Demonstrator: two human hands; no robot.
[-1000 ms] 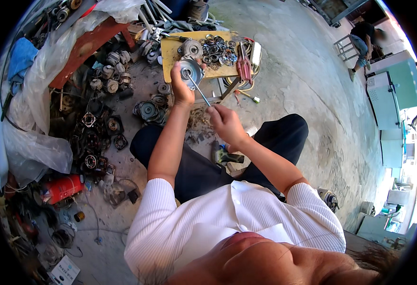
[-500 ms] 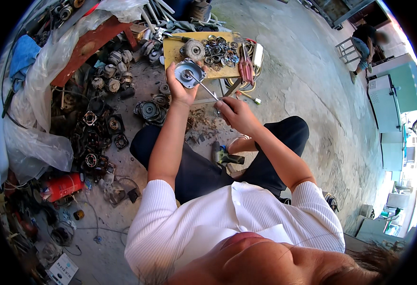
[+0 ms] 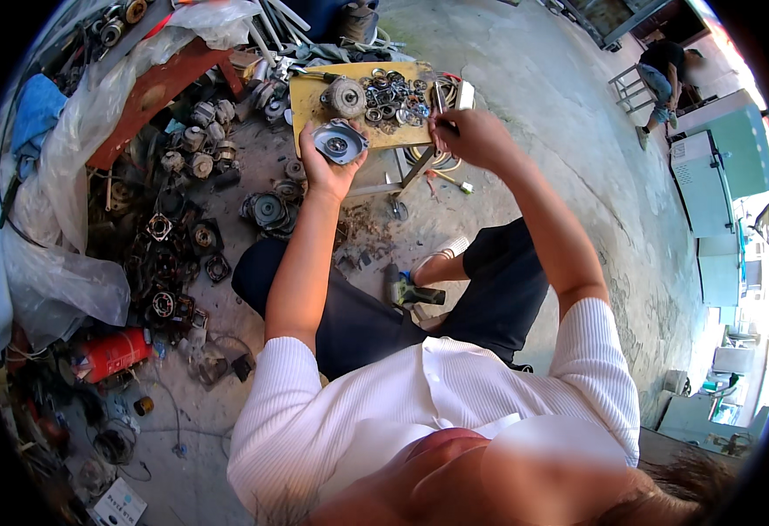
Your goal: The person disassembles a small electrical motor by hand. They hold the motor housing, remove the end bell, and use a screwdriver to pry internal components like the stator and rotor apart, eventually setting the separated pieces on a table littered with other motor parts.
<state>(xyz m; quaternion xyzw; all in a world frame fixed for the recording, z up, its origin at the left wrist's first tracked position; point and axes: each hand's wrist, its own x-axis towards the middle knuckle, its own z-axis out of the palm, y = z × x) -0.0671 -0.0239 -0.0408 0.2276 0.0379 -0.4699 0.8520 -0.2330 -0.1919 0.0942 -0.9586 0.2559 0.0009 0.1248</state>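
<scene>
Metal end cap (image 3: 339, 140): held up at the near left corner of the yellow bench (image 3: 307, 81), hollow face towards my camera, round hub plain to see in the middle.
Left grip (image 3: 332, 175): grasping the cap by its rim from below, thumb on the left side, and it's now the only hand on the piece.
Right grip (image 3: 483, 140): here's the change — it has left the cap and swung out to the bench's right end, fingers curled at the red-handled pliers (image 3: 440, 96). Clenched on them, on something else, or just letting go? I can't tell from here.
Slim metal rod: half a second ago its tip was at the hub; now I can't pick it out.
Hub: uncovered, nothing poking into it — so I'd judge the rod work paused, with the cap steady on one hand.
Bench: a grimy round motor housing (image 3: 344, 96) sits just behind the cap, and a spread of loose rings (image 3: 393, 98) lies between it and the pliers.
Floor: green-and-black power drill (image 3: 412, 291) lying between the person's legs, well apart from both hands.
</scene>
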